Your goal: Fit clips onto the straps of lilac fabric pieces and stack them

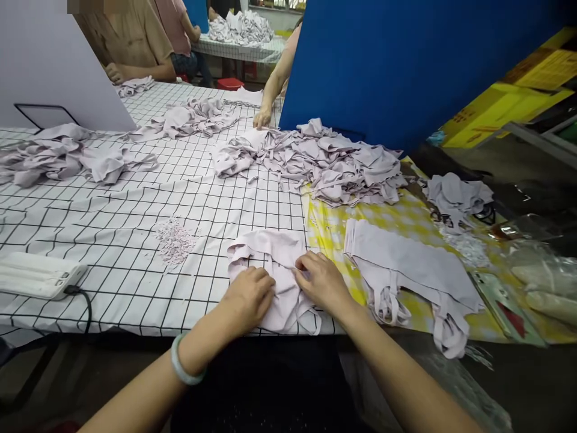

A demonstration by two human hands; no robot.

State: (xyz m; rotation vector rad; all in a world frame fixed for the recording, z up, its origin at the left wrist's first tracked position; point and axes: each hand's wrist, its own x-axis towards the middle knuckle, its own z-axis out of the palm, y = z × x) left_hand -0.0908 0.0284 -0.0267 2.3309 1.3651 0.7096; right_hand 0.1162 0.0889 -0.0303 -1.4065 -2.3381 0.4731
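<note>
Pale garment (288, 304) lies before you on the checked tablecloth (180, 307); likely light, soft, limp, so grip by the hems; your right hand (323, 281) pinches its edge; your left hand (253, 293) rests curled on it, grip unclear

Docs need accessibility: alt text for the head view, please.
A person's left hand and right hand handle a pale garment on a grid-patterned tablecloth. A flat garment stack lies to its right, a loose garment heap beyond.

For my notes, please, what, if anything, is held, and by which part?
Pale cloth, seemingly pinched at its right side by the right hand; left hand: unclear.
</note>
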